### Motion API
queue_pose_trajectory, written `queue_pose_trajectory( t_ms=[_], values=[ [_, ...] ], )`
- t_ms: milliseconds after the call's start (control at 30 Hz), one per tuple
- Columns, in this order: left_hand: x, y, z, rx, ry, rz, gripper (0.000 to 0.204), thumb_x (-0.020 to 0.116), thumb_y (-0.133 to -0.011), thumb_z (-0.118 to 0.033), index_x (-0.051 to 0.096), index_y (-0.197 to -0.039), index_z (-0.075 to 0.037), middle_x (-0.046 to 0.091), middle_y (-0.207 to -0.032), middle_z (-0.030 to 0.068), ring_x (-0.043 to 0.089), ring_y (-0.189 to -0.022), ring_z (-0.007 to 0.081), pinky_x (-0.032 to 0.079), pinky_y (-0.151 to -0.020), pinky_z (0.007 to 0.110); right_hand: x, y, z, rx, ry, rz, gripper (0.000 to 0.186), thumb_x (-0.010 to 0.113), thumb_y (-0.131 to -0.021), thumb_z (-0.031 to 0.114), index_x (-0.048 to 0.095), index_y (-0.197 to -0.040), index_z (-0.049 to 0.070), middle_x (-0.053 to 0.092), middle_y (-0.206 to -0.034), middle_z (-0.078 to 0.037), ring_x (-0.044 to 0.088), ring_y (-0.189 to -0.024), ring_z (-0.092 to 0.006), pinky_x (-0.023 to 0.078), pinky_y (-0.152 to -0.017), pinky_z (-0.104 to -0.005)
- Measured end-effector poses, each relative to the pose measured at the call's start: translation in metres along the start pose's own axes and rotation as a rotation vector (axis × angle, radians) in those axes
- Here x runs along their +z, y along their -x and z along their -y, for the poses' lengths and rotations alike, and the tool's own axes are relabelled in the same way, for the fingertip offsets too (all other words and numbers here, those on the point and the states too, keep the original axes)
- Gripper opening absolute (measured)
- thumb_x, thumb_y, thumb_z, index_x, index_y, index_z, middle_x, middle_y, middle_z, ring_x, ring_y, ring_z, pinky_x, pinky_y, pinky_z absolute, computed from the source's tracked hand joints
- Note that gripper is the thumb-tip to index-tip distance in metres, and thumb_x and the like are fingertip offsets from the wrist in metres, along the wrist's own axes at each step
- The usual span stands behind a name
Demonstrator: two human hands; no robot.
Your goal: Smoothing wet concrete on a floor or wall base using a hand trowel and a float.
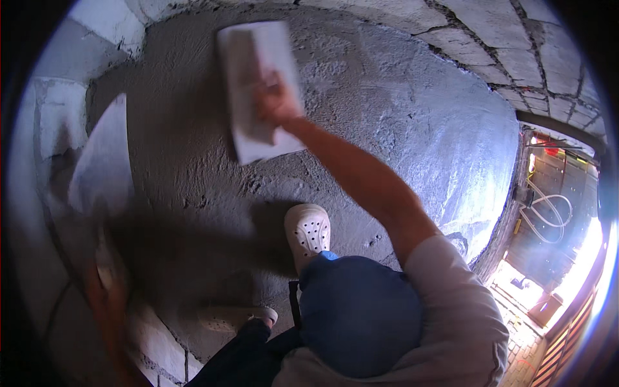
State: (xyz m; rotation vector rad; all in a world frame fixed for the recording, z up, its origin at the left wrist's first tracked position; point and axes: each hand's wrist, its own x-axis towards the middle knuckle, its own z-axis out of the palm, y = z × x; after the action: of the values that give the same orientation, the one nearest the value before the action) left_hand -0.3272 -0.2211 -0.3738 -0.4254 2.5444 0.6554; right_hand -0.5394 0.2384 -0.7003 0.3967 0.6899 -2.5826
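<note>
My right hand (277,103) is closed around the handle of a large, pale rectangular plastering float (284,145). The float rests against grey wet mortar (180,129), and motion blurs it slightly along with my fingers. At the left, in shadow, my left hand (108,287) grips a pointing trowel by its handle. The light metal blade of this trowel (103,161) is roughly triangular and points away from me, near the left edge of the mortar. Blur and darkness hide part of the left fingers.
My light clogs (308,229) stand on the mortar surface, one forward and one back, below my bent blue-clad knee (361,316). Block walls (464,45) border the mortar at the far side and left. At right, a bright doorway shows a looped pale hose (548,219).
</note>
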Motion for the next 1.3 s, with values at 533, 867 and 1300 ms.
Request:
queue_pose_trajectory(
  t_ms=[533, 867, 1300],
  values=[
    [0.013, -0.099, -0.107, 0.311, 0.397, -0.030, 0.050, 0.055, -0.084, -0.006, 0.042, -0.132, 0.001, 0.051, -0.081, -0.0019, 0.041, -0.064, 0.0030, 0.036, -0.053, 0.020, 0.027, 0.168, 0.032, -0.054, 2.007, -0.100, 0.042, 0.053, -0.089, 0.020, 0.049, -0.127, 0.004, 0.052, -0.124, -0.024, 0.060, -0.099, -0.0362, 0.048, -0.087, -0.0424],
    [-0.010, -0.054, 0.032, 0.123, 0.031, -0.026, 0.056, 0.056, -0.084, -0.010, 0.038, -0.136, 0.004, 0.048, -0.128, 0.0157, 0.047, -0.117, 0.0234, 0.034, -0.101, 0.035, -0.075, 0.328, 0.146, -0.397, 0.946, -1.002, 0.018, 0.052, -0.092, 0.020, 0.049, -0.110, 0.015, 0.053, -0.074, 0.000, 0.054, -0.060, -0.0094, 0.047, -0.048, -0.0253],
    [-0.017, -0.003, 0.029, -0.064, 0.042, 0.040, 0.057, 0.054, -0.088, -0.016, 0.035, -0.138, 0.004, 0.040, -0.139, 0.0210, 0.039, -0.128, 0.0301, 0.029, -0.106, 0.037, -0.009, 0.069, 0.135, -0.128, 0.380, -0.286, 0.045, 0.036, -0.095, 0.052, 0.054, -0.113, 0.015, 0.048, -0.069, -0.002, 0.050, -0.059, -0.0174, 0.046, -0.053, -0.0350]
  ],
)
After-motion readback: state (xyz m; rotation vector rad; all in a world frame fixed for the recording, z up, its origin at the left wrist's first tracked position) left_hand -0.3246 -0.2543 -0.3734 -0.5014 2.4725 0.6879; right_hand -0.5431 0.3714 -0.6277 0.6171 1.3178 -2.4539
